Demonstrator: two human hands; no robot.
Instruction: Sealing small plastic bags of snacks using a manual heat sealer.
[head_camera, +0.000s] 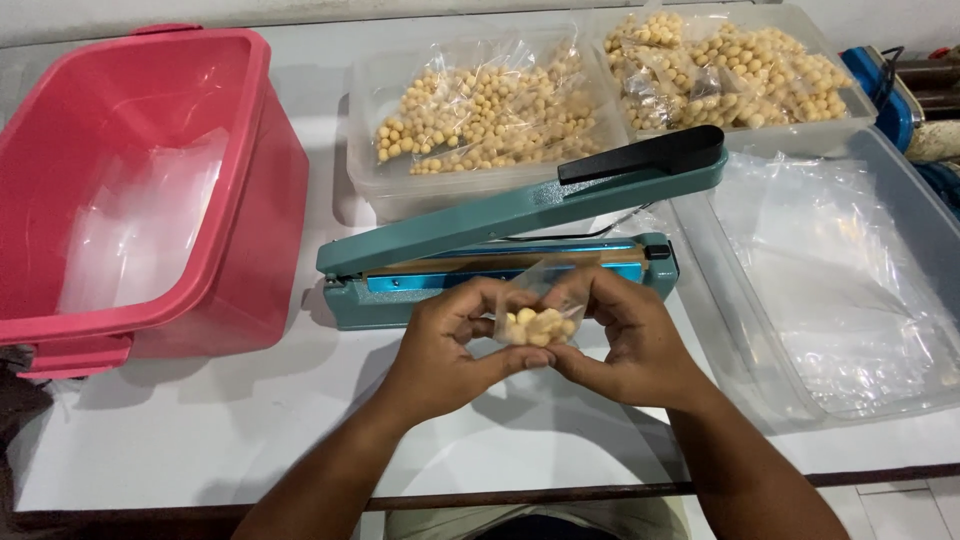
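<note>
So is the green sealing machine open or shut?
Open. The sealer has its lid arm raised at an angle, black handle up high, with a clear gap above the base strip.

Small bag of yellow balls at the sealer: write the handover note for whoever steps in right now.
Left hand and right hand: both pinch the small clear bag of yellow balls, just in front of the teal heat sealer.
Sealer arm is raised; the bag's open top points toward the sealing bar, not yet under it.
Two clear tubs behind hold more filled bags.
Red bin at left holds only clear plastic film.
Clear tray at right holds plastic sheets.
Left: this bag is unsealed.
</note>
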